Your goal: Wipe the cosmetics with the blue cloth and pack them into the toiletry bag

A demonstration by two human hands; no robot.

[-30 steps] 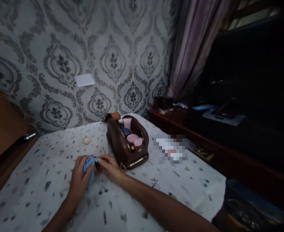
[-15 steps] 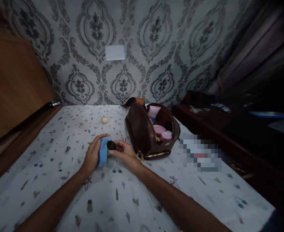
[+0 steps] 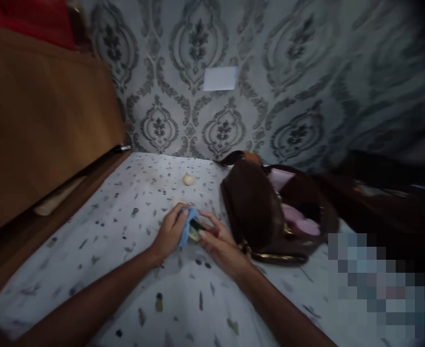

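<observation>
My left hand (image 3: 170,231) is closed around a light blue cloth (image 3: 184,236), thumb on the near side. The cloth is folded against a small item with a dark top and a pale green body (image 3: 194,234), perhaps a small bottle or jar; blur hides its exact kind. Fingers of my right hand (image 3: 219,241) grip that item from the right. Just right of my hands stands a brown leather bag (image 3: 252,207), unzipped. Pink containers (image 3: 308,227) and a pale pink packet (image 3: 282,178) show inside it. A small cream-coloured round object (image 3: 188,179) lies beyond my hands.
A white sheet with small printed motifs (image 3: 133,284) covers the surface. Wooden furniture (image 3: 53,130) borders the left side. Patterned wallpaper (image 3: 198,48) with a white plate (image 3: 220,78) rises behind. A pixelated patch (image 3: 382,284) covers something at right.
My view has turned left, so the bag and wall plate appear farther right. Between my hands the green item has tilted, showing more of its pale body beside the cloth.
</observation>
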